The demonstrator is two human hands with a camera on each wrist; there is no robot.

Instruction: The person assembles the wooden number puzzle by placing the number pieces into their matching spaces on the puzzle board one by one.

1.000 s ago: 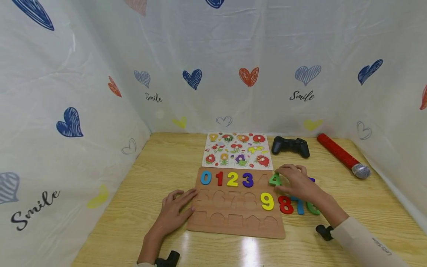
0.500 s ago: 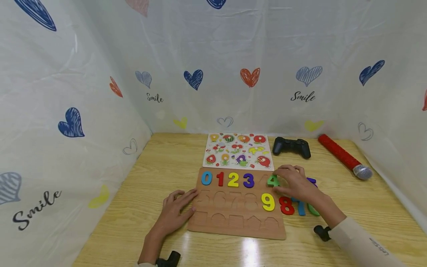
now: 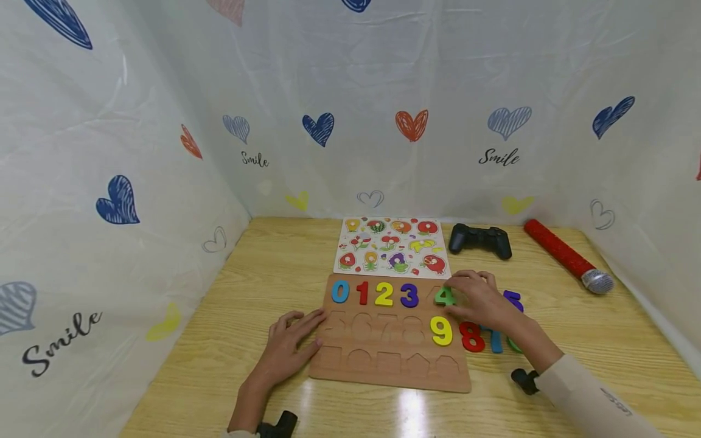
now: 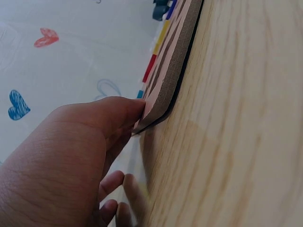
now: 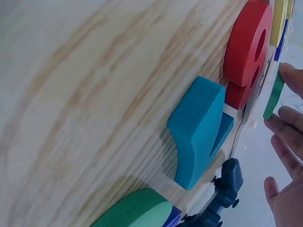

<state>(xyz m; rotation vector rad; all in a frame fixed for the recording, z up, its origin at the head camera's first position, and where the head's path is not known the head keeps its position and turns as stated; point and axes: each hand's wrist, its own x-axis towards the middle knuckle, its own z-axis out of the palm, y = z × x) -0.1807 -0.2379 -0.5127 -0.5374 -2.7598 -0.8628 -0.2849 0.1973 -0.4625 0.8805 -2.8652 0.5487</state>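
My right hand [image 3: 484, 299] pinches a green number 4 [image 3: 445, 296] between thumb and fingers, over the right end of the brown wooden number board's [image 3: 378, 380] top row. In the right wrist view the green 4 [image 5: 273, 97] shows edge-on between the fingertips. Along that row sit a blue 0 [image 3: 340, 291], red 1, yellow 2 [image 3: 384, 294] and purple 3. A yellow 9 [image 3: 441, 331] lies at the right end of the middle row. My left hand [image 3: 287, 344] rests at the board's left edge, thumb and index fingertips touching it, the other fingers loose.
Right of the board lie a red 8 [image 3: 472, 336], a blue 7 [image 5: 199, 135], a purple 5 [image 3: 513, 300] and a green number piece [image 5: 137, 210], partly hidden by my right arm. Behind are a fruit puzzle board [image 3: 391, 248], black game controller [image 3: 479, 241] and red microphone [image 3: 566, 255].
My right hand has moved slightly left with the green 4, bringing it further over the board's top row. More of the purple 5 now shows. My left hand stays at the board's edge.
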